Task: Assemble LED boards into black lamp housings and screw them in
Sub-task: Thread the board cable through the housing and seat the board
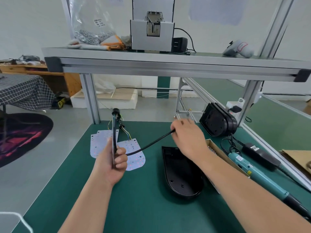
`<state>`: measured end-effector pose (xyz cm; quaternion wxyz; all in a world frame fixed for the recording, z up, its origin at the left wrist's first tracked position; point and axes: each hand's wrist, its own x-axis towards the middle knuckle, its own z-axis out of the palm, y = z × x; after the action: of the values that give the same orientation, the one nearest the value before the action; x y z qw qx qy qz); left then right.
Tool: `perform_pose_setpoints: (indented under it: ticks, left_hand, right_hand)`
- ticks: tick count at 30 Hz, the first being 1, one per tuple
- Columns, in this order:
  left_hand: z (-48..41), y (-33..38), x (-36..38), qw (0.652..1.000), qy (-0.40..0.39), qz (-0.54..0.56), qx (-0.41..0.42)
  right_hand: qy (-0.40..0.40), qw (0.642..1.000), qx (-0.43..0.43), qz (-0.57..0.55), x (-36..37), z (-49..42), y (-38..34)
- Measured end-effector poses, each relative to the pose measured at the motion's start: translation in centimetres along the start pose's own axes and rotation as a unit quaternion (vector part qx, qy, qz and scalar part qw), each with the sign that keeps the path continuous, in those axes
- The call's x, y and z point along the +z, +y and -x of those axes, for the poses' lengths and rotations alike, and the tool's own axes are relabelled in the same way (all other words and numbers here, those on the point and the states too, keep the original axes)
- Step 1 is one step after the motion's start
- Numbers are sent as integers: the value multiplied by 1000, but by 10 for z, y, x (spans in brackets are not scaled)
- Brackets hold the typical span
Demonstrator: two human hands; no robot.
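My left hand [111, 161] holds an LED board [114, 140] upright and edge-on above the green mat, fingers closed around its lower edge. A black cable [149, 144] runs from that board to my right hand [186, 133], which pinches the cable's far end and holds it taut. Two white LED boards [134, 155] lie flat on the mat behind my left hand, with coloured wires at their top. An open black lamp housing [181, 172] lies on the mat below my right forearm. Several more black housings [218, 121] stand stacked at the right rear.
A teal electric screwdriver [257, 174] lies along the right edge beside a cardboard box of screws [217, 149] and a black power adapter [259, 154]. An aluminium shelf [168, 64] overhead carries a screw feeder [152, 26], a bag of screws and gloves.
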<state>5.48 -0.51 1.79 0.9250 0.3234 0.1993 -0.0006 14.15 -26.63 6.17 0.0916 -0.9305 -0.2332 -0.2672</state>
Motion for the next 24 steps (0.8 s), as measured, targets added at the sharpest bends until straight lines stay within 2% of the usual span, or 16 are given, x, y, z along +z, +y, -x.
perform_pose_setpoints:
  ticks: [7, 13, 16, 19, 22, 24]
  left_hand:
    - [-1, -3, 0, 989, 82, -100, 70]
    - [3, -11, 10, 982, 56, -148, 105]
    - [3, -17, 12, 973, 59, -192, 110]
    - [2, -26, 17, 962, 62, -246, 104]
    - [1, -36, 20, 951, 57, -286, 105]
    - [2, -43, 22, 946, 51, -304, 103]
  right_hand:
    - [4, 998, 61, 14, -12, 21, 55]
    - [19, 994, 108, 9, -29, 29, 83]
    - [68, 985, 136, -76, -38, 35, 77]
    - [96, 956, 166, -223, -42, 45, 55]
    - [99, 894, 208, -385, -41, 51, 36]
    - [75, 848, 241, -466, -37, 54, 26]
